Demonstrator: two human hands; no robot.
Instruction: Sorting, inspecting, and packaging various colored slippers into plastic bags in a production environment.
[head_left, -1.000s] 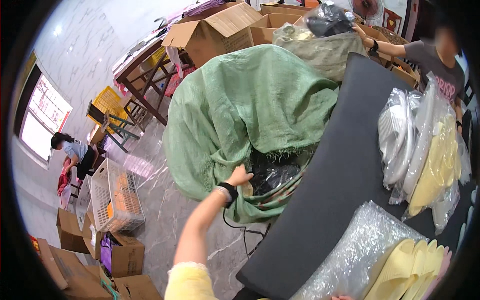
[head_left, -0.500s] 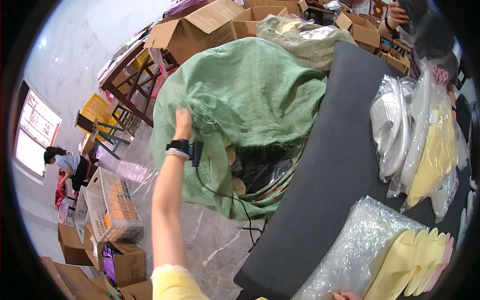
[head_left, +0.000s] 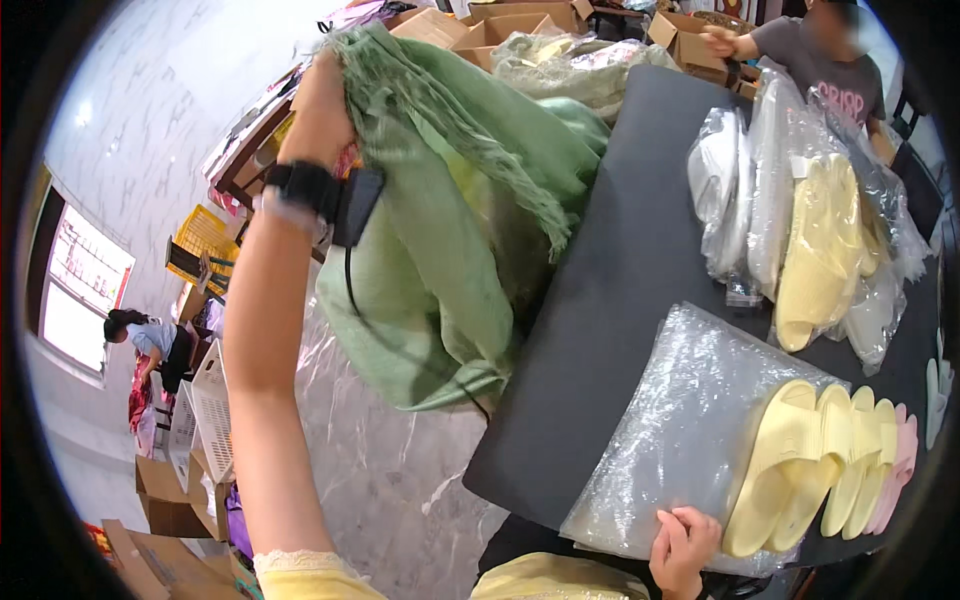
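Note:
My left hand (head_left: 322, 112) is closed on the frayed edge of a green woven sack (head_left: 430, 270) and holds that edge up high, to the left of the table. The raised cloth hides the sack's contents. On my left wrist is a black band with a small device and a cord. My right hand (head_left: 685, 545) rests, fingers loosely bent, on a stack of clear plastic bags (head_left: 665, 430) at the table's near edge. Beside it stand yellow slippers (head_left: 775, 465) in a row, with pink slippers (head_left: 895, 470) at the far right end.
The dark table (head_left: 590, 330) also bears bagged white slippers (head_left: 715, 185) and bagged yellow slippers (head_left: 815, 255). Behind it, a person (head_left: 820, 70) reaches out. Cardboard boxes (head_left: 510, 40) and another sack (head_left: 570, 75) stand at the back. Left, another person (head_left: 150, 340) bends near white crates (head_left: 212, 410).
My left hand has pulled the sack's edge up and to the left, covering its opening. My right hand has come further into view on the plastic bags. The person behind has moved.

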